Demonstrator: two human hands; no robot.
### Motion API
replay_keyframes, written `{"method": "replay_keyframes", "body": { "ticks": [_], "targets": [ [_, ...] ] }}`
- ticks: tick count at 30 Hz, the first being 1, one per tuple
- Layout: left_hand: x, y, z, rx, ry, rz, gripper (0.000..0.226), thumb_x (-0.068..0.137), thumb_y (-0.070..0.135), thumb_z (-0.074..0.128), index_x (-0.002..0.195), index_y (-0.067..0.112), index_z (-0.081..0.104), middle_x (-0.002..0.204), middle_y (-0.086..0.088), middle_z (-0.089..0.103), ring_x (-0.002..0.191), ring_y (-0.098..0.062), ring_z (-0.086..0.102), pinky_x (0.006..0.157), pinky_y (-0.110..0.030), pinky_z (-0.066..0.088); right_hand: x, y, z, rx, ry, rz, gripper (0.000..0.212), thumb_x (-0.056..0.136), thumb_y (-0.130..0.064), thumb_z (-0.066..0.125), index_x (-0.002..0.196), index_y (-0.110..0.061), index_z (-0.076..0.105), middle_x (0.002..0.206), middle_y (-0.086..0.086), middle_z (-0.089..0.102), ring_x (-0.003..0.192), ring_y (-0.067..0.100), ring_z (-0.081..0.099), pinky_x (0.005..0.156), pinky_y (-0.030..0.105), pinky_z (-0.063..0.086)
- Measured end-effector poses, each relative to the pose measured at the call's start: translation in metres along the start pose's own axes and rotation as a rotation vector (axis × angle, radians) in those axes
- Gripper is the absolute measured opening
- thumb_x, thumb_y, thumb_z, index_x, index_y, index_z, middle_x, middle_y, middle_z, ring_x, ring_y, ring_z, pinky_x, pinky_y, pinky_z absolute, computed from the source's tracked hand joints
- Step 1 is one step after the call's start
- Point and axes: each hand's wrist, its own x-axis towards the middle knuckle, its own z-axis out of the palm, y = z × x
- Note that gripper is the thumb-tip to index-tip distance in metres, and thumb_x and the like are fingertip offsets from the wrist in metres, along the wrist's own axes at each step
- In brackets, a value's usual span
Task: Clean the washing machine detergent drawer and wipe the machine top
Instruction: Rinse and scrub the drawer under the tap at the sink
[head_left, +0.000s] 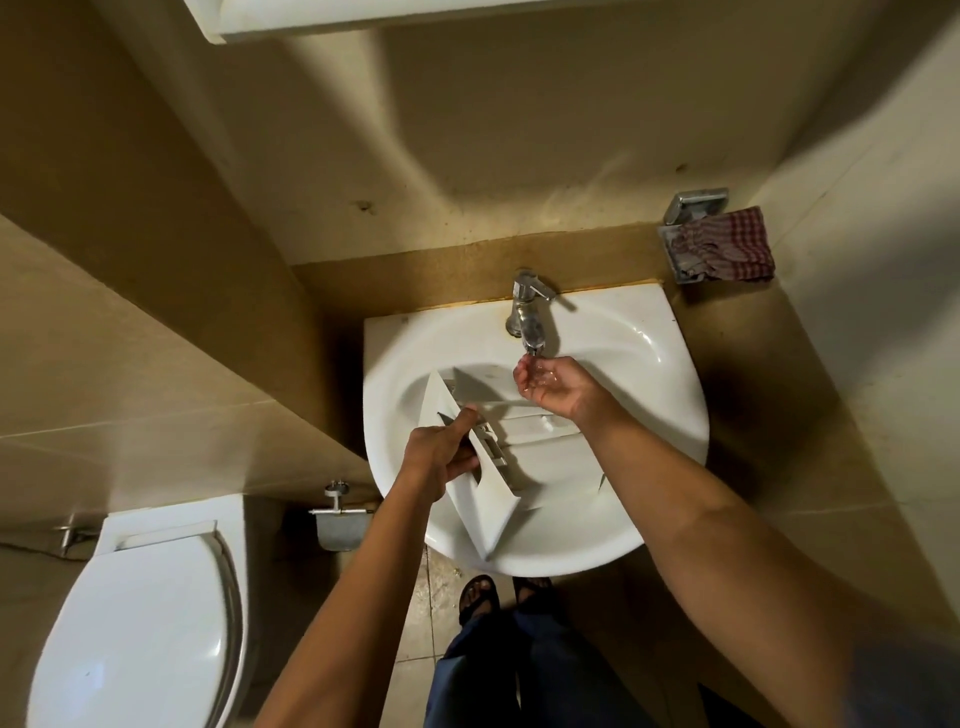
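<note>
At the far left, low in the view, stands a white toilet with its lid shut, and just right of it a small metal paper holder is fixed to the tan tiled wall.

The left forearm reaches up from the bottom edge towards a white ceramic wash basin. The left hand is clamped on the long front panel of a white plastic detergent drawer. Its thumb lies straight along the panel's upper face, and its fingers curl under into the dark handle recess.

The drawer sits inside the basin bowl, tilted. Its front panel runs diagonally from the bowl's back left to the near rim, and its body stretches to the right across the bowl.

Below the basin, two feet in dark sandals stand on the tiled floor.

A chrome tap stands at the back of the basin. Directly under its spout is the right hand, palm up and cupped, with the fingers loosely curved and apart. It holds nothing solid, and water glistens in the palm. The right forearm crosses above the drawer's body, but whether it touches the drawer cannot be told.

At the far right, a red-and-white checked cloth lies bunched on a metal wall-mounted dish, well apart from the basin.
</note>
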Motion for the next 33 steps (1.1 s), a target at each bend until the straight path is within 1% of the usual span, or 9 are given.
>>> {"method": "replay_keyframes", "body": {
  "ticks": [5, 9, 11, 14, 17, 20, 22, 27, 33],
  "targets": [
    [0.001, 0.0, -0.003, -0.02, -0.034, -0.008, 0.029, 0.085, 0.033, 0.073, 0.084, 0.005, 0.067, 0.097, -0.02, 0.071, 0.086, -0.03, 0.069, 0.06, -0.027, 0.056, -0.036, 0.045, -0.008, -0.378, -0.112, -0.084, 0.016, 0.092, -0.003, 0.05, 0.086, -0.001, 0.065, 0.078, 0.009, 0.07, 0.075, 0.018, 0.065, 0.067, 0.025, 0.057],
    [0.002, 0.001, -0.004, -0.018, -0.034, -0.003, 0.038, 0.084, 0.034, 0.074, 0.097, -0.001, 0.067, 0.092, -0.018, 0.071, 0.077, -0.026, 0.069, 0.051, -0.024, 0.055, -0.047, 0.094, -0.031, -0.847, -0.131, -0.603, 0.024, 0.1, -0.012, 0.045, 0.111, -0.004, 0.064, 0.106, 0.006, 0.07, 0.099, 0.015, 0.064, 0.088, 0.024, 0.049],
    [0.004, 0.0, -0.006, -0.013, -0.038, -0.014, 0.045, 0.083, 0.036, 0.075, 0.105, -0.003, 0.067, 0.092, -0.017, 0.072, 0.078, -0.027, 0.071, 0.052, -0.025, 0.056, -0.048, 0.106, -0.053, -1.276, -0.182, -0.853, 0.033, 0.101, -0.013, 0.043, 0.13, -0.006, 0.055, 0.129, 0.005, 0.06, 0.12, 0.015, 0.055, 0.103, 0.024, 0.041],
    [0.004, 0.0, -0.007, -0.02, -0.041, -0.019, 0.051, 0.082, 0.036, 0.075, 0.11, -0.005, 0.065, 0.095, -0.02, 0.071, 0.074, -0.028, 0.069, 0.049, -0.025, 0.054, -0.055, 0.104, -0.077, -1.779, -0.294, -1.11, 0.049, 0.101, -0.011, 0.041, 0.149, -0.011, 0.03, 0.152, 0.003, 0.034, 0.14, 0.01, 0.027, 0.116, 0.015, 0.015],
    [0.0, -0.001, -0.005, -0.033, -0.061, 0.004, 0.044, 0.087, 0.033, 0.071, 0.11, -0.004, 0.066, 0.093, -0.019, 0.07, 0.072, -0.028, 0.067, 0.046, -0.024, 0.053, -0.06, 0.081, -0.108, -2.123, -0.204, -1.165, 0.052, 0.103, -0.021, 0.035, 0.152, -0.022, 0.017, 0.158, -0.005, 0.016, 0.144, 0.006, 0.009, 0.119, 0.023, 0.002],
    [-0.002, -0.001, -0.005, -0.043, -0.08, 0.02, 0.04, 0.089, 0.032, 0.069, 0.108, -0.003, 0.065, 0.089, -0.017, 0.07, 0.071, -0.027, 0.067, 0.045, -0.023, 0.053, -0.06, 0.055, -0.141, -2.145, 0.221, -0.883, 0.049, 0.104, -0.033, 0.021, 0.152, -0.026, 0.016, 0.159, -0.007, 0.01, 0.147, 0.01, 0.004, 0.12, 0.039, 0.006],
    [-0.002, -0.002, -0.005, -0.045, -0.075, 0.025, 0.039, 0.089, 0.032, 0.069, 0.106, -0.003, 0.065, 0.09, -0.017, 0.07, 0.07, -0.025, 0.067, 0.045, -0.023, 0.053, -0.057, 0.055, -0.136, -2.119, 0.348, -0.724, 0.049, 0.105, -0.029, 0.02, 0.153, -0.018, 0.013, 0.16, 0.001, 0.005, 0.148, 0.014, -0.001, 0.12, 0.035, -0.004],
    [0.004, -0.008, -0.005, -0.007, -0.006, 0.063, 0.033, 0.085, 0.033, 0.073, 0.089, 0.001, 0.066, 0.097, -0.02, 0.071, 0.08, -0.028, 0.069, 0.052, -0.025, 0.058, -0.05, 0.096, -0.104, -1.946, 0.236, -0.804, 0.049, 0.105, -0.028, 0.024, 0.152, -0.014, 0.018, 0.16, 0.0, 0.008, 0.147, 0.011, -0.001, 0.116, 0.025, -0.011],
    [0.003, -0.01, -0.002, -0.039, -0.017, 0.045, 0.034, 0.086, 0.03, 0.073, 0.095, -0.003, 0.066, 0.09, -0.018, 0.071, 0.073, -0.026, 0.069, 0.056, -0.026, 0.06, -0.062, 0.055, -0.119, -2.041, 0.04, -0.848, 0.046, 0.104, -0.028, 0.03, 0.15, -0.024, 0.026, 0.157, -0.01, 0.02, 0.144, 0.003, 0.014, 0.119, 0.025, 0.006]
  ]
}}
